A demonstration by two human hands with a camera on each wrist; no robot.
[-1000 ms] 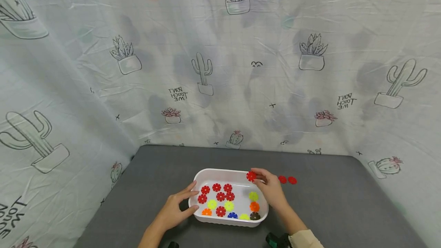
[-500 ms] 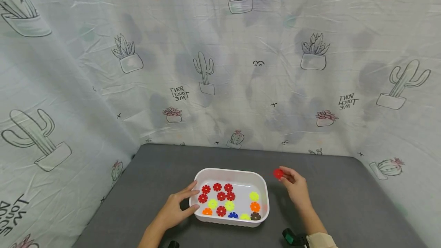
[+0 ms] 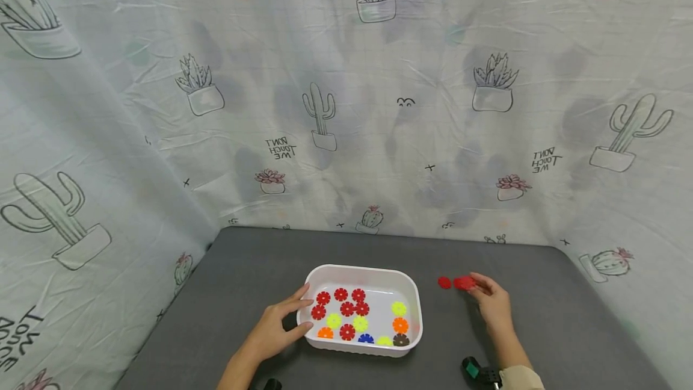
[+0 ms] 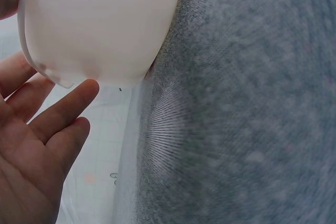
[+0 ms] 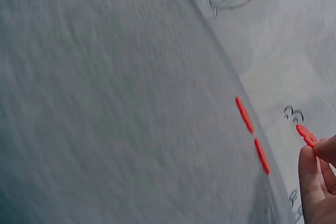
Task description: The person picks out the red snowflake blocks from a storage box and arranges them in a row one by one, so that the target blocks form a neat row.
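Observation:
My right hand [image 3: 494,303] pinches a red snowflake disc [image 5: 305,134], a flat plastic piece with a notched edge, between thumb and fingertips to the right of the tray. In the right wrist view, two more red discs [image 5: 244,115] show edge-on on the table, apart from the held one. My left hand [image 3: 273,331] holds the left end of a white plastic tray [image 3: 358,348], some fingers over its rim and others against its outer wall [image 4: 105,35]. Inside lie several red discs [image 3: 347,332], plus yellow [image 3: 398,308], orange [image 3: 400,325], blue [image 3: 366,339] and dark brown [image 3: 401,340] ones.
A dark grey cloth-covered table [image 3: 260,263] carries everything. Behind and beside it hangs a pale curtain [image 3: 373,125] printed with cacti. A black device with a green patch [image 3: 472,368] sits at my right wrist.
My right hand has moved right with the red disc, from over the tray's back right corner to beside the two loose red discs. My left hand and the tray stay put.

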